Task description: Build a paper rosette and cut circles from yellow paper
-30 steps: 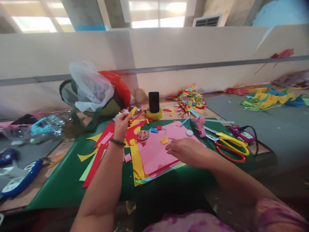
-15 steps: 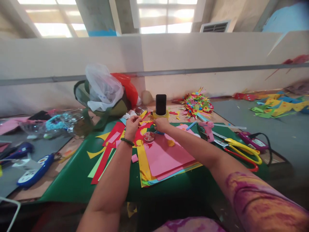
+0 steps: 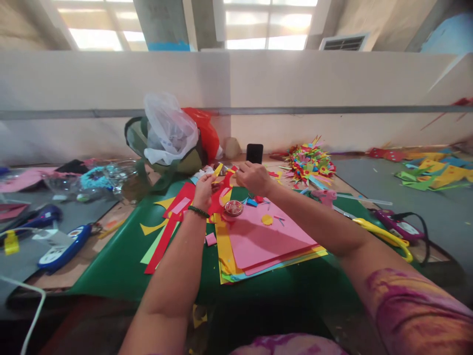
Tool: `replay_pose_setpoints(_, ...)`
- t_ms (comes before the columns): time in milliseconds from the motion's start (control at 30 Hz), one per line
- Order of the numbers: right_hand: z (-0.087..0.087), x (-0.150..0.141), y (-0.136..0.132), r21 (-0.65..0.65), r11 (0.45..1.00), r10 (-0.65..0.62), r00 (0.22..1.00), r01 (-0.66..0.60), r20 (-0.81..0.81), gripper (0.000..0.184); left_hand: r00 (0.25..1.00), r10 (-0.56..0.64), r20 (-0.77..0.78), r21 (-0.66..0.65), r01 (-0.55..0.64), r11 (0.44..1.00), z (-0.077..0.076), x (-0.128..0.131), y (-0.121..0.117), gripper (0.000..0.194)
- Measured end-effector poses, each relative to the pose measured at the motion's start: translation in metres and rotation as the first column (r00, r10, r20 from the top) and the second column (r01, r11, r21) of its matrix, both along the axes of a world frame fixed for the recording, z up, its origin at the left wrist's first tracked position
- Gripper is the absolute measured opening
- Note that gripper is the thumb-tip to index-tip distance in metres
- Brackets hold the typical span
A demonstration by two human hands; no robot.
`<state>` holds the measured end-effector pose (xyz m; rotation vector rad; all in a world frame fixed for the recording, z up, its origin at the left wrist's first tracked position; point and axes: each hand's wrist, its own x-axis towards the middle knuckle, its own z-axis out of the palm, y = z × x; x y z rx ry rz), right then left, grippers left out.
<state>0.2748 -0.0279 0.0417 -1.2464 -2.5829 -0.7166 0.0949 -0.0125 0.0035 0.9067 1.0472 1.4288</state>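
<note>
My left hand [image 3: 204,191], with a dark beaded bracelet at its wrist, pinches a yellow paper piece [image 3: 218,169] that sticks up from the fingertips. To its right, my right hand [image 3: 254,178] is held up with thumb and fingers pinched; what lies in them is too small to make out. Red paper [image 3: 224,183] lies between and below the hands. Just under them stands a small round dish [image 3: 234,208] with reddish bits. Pink sheets [image 3: 269,246] lie on top of the paper stack, with a yellow paper disc [image 3: 266,220] on them.
A green mat [image 3: 107,256] covers the table. A phone [image 3: 254,153] stands behind my right hand. Right are a pink glue gun [image 3: 325,197], yellow-handled scissors [image 3: 384,234] and a spiky paper ball [image 3: 311,160]. Left are cut strips [image 3: 162,244], a bag [image 3: 172,170] and a blue power strip [image 3: 64,249].
My right hand has risen from beside the dish to in front of the phone. The whole view has shifted, so things sit farther right. My left hand still pinches the yellow paper piece.
</note>
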Motion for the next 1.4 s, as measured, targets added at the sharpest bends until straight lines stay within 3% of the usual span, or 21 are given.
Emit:
replay_pose_setpoints(100, 0.008, 0.0, -0.006, 0.088, 0.992, 0.092, 0.996, -0.093, 0.016, 0.03, 0.998, -0.054, 0.012, -0.032, 0.054, 0.998, -0.002, 0.004, -0.001, 0.013)
replay_pose_setpoints(200, 0.008, 0.005, -0.009, 0.047, 0.997, 0.053, 0.998, -0.054, 0.029, 0.03, 0.997, -0.079, -0.009, -0.064, 0.079, 0.995, -0.007, 0.007, 0.0, 0.009)
replay_pose_setpoints(300, 0.003, 0.018, -0.006, -0.082, 0.99, -0.114, 0.993, 0.113, -0.007, 0.031, 0.998, -0.046, -0.049, -0.084, 0.041, 0.996, -0.01, 0.004, 0.004, 0.01)
replay_pose_setpoints(433, -0.012, 0.041, 0.001, -0.213, 0.92, -0.347, 0.936, 0.329, -0.051, 0.031, 0.991, -0.001, -0.131, -0.101, -0.013, 0.995, -0.016, -0.004, 0.011, 0.011)
replay_pose_setpoints(667, -0.031, 0.051, -0.002, -0.349, 0.793, -0.574, 0.804, 0.499, -0.155, 0.031, 0.954, 0.1, -0.282, -0.011, -0.107, 0.994, -0.022, -0.007, 0.014, 0.015)
replay_pose_setpoints(800, -0.034, 0.042, -0.008, -0.418, 0.781, -0.582, 0.784, 0.465, -0.215, 0.027, 0.949, 0.008, -0.314, 0.067, 0.014, 0.998, -0.022, 0.013, 0.006, 0.012)
replay_pose_setpoints(933, -0.041, 0.033, -0.009, -0.425, 0.792, -0.572, 0.776, 0.438, -0.265, 0.027, 0.943, -0.126, -0.307, 0.014, 0.137, 0.99, -0.024, 0.029, -0.001, 0.016)
replay_pose_setpoints(1167, -0.05, 0.021, -0.017, -0.416, 0.89, -0.347, 0.869, 0.187, -0.353, 0.028, 0.951, -0.287, -0.119, -0.11, 0.275, 0.955, -0.018, 0.029, -0.009, 0.022)
replay_pose_setpoints(1300, -0.045, 0.027, -0.016, -0.438, 0.897, -0.253, 0.877, 0.055, -0.409, 0.025, 0.954, -0.297, -0.033, -0.102, 0.292, 0.951, -0.017, 0.037, -0.013, 0.02)
replay_pose_setpoints(1400, -0.043, 0.045, -0.008, -0.454, 0.89, -0.276, 0.848, 0.048, -0.453, 0.029, 0.968, -0.25, 0.014, -0.097, 0.25, 0.963, -0.018, 0.038, -0.012, 0.017)
